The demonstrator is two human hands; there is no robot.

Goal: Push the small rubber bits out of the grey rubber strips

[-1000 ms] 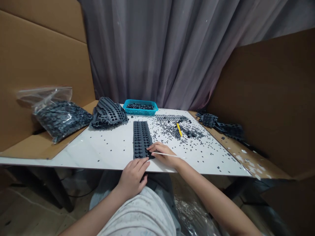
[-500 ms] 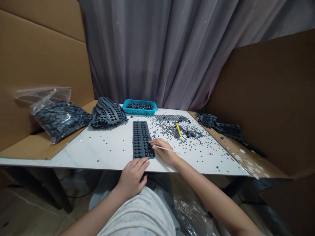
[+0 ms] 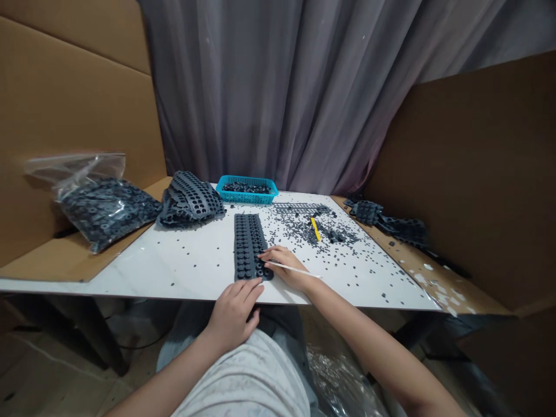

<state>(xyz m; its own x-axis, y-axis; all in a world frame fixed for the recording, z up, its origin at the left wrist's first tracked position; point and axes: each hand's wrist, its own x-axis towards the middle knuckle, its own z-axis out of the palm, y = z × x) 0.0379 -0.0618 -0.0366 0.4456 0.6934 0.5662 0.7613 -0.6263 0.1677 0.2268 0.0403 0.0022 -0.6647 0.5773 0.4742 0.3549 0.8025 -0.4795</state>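
Note:
A long black rubber sheet (image 3: 249, 243) studded with rows of round pieces lies lengthwise on the white table (image 3: 191, 263). My right hand (image 3: 286, 266) pinches a thin white stick (image 3: 299, 270), its tip on the sheet's right edge near the front. My left hand (image 3: 234, 313) rests at the table's front edge, fingers stretched together, fingertips touching the sheet's near end. It holds nothing that I can see.
Small black bits (image 3: 317, 231) and a yellow tool (image 3: 316, 229) are scattered right of the sheet. A blue basket (image 3: 247, 189) stands at the back, a heap of black sheets (image 3: 191, 200) left of it, a clear bag (image 3: 102, 205) of parts far left. More sheets (image 3: 391, 223) lie right. Cardboard walls enclose both sides.
My right hand with the stick moved a little away from me along the sheet's right edge, then shifted slightly back left. My left hand has stayed in place.

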